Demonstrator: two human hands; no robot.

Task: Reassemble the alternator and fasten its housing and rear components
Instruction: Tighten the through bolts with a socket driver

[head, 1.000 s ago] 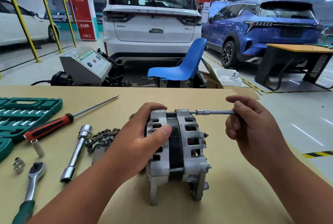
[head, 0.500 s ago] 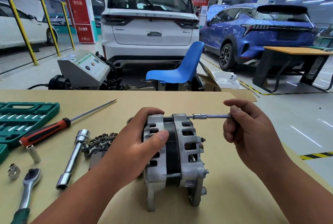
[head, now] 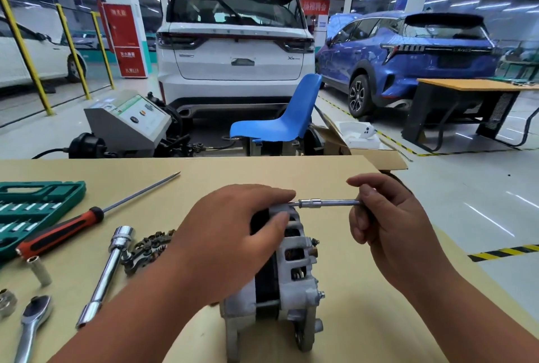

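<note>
Gripping the alternator [head: 294, 272] from above, a person's left hand [head: 230, 243] curls over its housing at the near middle of the worktop [head: 364, 333]. The right hand [head: 388, 231] pinches the shaft of a slim socket driver [head: 329, 203], held level, its socket end meeting the housing's top edge. To the left lie a red-handled screwdriver [head: 61, 231], a long socket bar [head: 108, 272], a ratchet [head: 35, 319] and a green socket case [head: 43, 196].

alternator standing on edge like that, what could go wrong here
The alternator stands on edge, steadied only by the left hand; it could tip if that grip eases. The right hand pinches the thin driver at its far end, so its socket might slip off, close to the left hand.
</note>
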